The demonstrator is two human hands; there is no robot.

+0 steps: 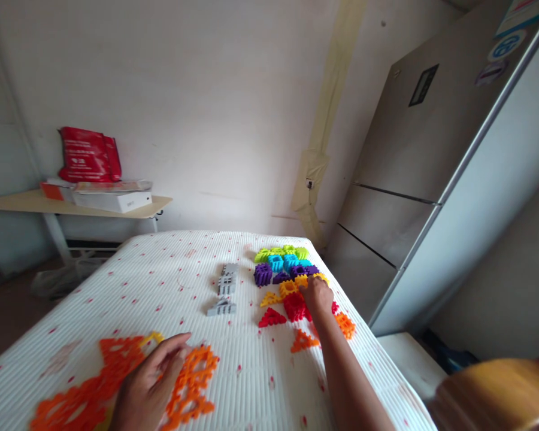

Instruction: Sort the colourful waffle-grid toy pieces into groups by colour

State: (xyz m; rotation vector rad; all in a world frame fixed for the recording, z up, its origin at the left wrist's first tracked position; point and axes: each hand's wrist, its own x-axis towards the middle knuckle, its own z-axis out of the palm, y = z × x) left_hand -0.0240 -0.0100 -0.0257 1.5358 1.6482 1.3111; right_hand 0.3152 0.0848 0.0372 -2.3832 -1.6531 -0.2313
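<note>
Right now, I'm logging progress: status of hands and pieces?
Right hand at yellow pieces, grip hidden. Left hand by orange pieces, fingers curled. Right forearm partly hides red pieces.

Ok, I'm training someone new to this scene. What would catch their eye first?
Probably the bright toothed pieces grouped by colour on the right of the spotted cloth, where the right hand is at the yellow ones. Next, the orange pieces on both sides of the left hand, near left. Further back at left, a red bag stands out against the pale wall.
</note>
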